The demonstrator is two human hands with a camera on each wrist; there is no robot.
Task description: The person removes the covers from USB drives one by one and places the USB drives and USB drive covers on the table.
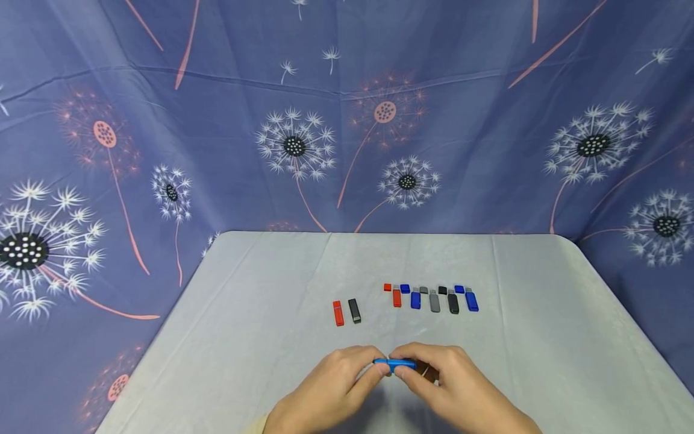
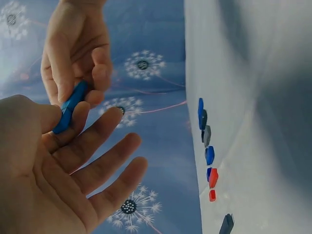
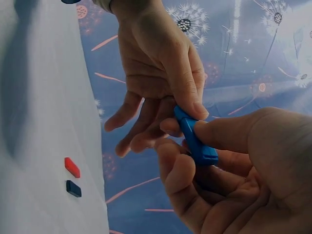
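Note:
Between both hands, above the near part of the table, is a blue USB stick (image 1: 400,364) with its cap on. My left hand (image 1: 338,386) pinches the cap end between thumb and index finger; its other fingers spread out straight in the left wrist view. The body end is pinched by my right hand (image 1: 458,383), whose remaining fingers curl loosely beneath. In the right wrist view the blue USB stick (image 3: 196,141) shows a seam near the left hand's fingertips. Farther off on the table lie a capped red USB stick (image 1: 338,313) and a capped black USB stick (image 1: 355,310).
To the right on the white-covered table (image 1: 260,289) lies a row of uncapped sticks: red (image 1: 397,298), blue (image 1: 415,299), grey (image 1: 434,302), black (image 1: 453,302) and another blue (image 1: 472,301). Their caps sit just behind them. A patterned blue cloth (image 1: 347,150) hangs behind the table.

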